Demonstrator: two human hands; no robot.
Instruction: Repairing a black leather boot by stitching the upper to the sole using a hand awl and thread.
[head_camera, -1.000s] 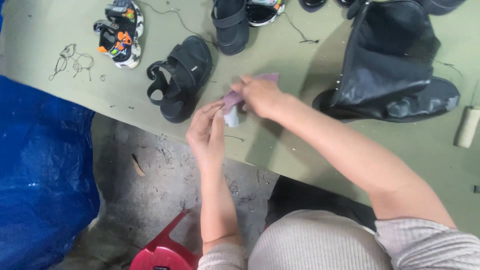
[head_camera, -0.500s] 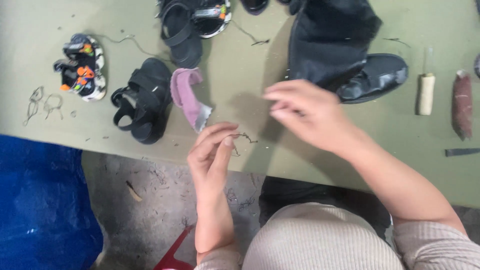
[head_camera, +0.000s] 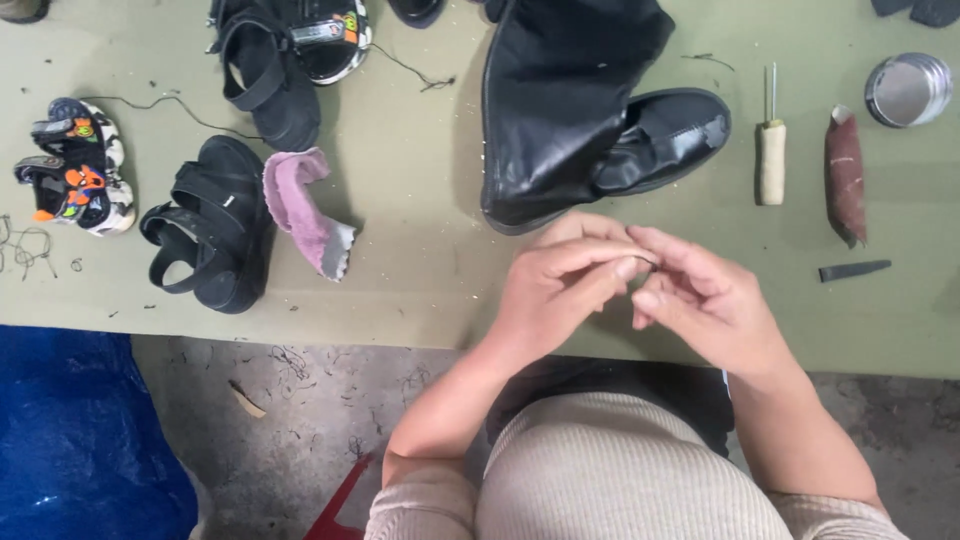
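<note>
Black thread (head_camera: 648, 262), barely visible, is pinched between the fingertips of the left hand (head_camera: 565, 290) and right hand (head_camera: 700, 305), which meet above the green worktop (head_camera: 420, 220), just below a black boot (head_camera: 580, 100).

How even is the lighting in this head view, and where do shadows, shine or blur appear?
Head view: soft, even light; faint shadow beside the black boot; dull shine on the metal tin; both hands, left hand and right hand, slightly soft.
</note>
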